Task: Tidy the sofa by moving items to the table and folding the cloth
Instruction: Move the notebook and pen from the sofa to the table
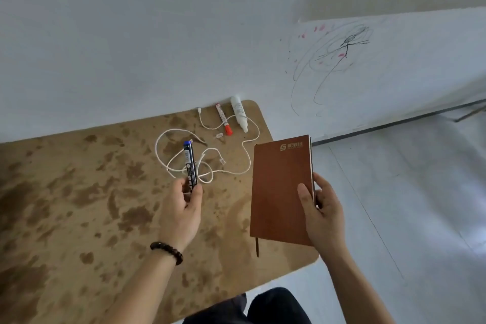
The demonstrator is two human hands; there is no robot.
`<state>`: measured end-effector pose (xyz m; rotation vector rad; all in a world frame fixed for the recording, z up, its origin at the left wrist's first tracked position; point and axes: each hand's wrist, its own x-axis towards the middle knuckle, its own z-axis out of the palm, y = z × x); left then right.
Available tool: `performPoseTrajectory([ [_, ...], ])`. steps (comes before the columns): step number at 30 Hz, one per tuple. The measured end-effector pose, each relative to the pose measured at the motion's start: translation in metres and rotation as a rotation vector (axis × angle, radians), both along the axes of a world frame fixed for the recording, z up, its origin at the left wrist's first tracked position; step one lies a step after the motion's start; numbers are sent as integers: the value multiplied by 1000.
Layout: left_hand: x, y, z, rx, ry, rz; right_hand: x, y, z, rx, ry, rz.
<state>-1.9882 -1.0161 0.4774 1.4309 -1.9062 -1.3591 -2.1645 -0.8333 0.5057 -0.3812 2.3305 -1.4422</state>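
My left hand (pixel 181 208) grips a black marker with a blue cap (pixel 190 163), held upright over the mottled brown table (pixel 79 205). A brown notebook (pixel 281 189) is in my right hand (pixel 322 210), which holds it by its right edge above the table's right end; a dark ribbon hangs from its bottom. On the table lie a tangled white cable (pixel 210 163), a red-capped marker (pixel 223 119) and a white tube (pixel 239 113) near the wall. The sofa and the cloth are out of view.
A white wall (pixel 131 34) runs along the table's far edge, with scribbles on its right part. To the right is pale floor (pixel 407 205). My dark-clothed knee (pixel 271 308) shows below the table's front edge.
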Motion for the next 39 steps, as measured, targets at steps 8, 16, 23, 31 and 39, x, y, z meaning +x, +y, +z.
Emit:
performPoseTrajectory([
  [8,-82,-67,-43,108,-164,34,-115,-131,-29,-6,-140,233],
  [16,-142,-111,-91,-26,-340,142,-196,-237,-140,66,-257,490],
  [23,-205,-148,-142,-45,-553,127,-213,-239,-204,256,-203,611],
  [31,-228,-142,-144,-21,-631,60,-220,-237,-191,313,-187,722],
  [39,-195,-62,-35,-151,-257,229,-222,-175,-97,276,26,743],
])
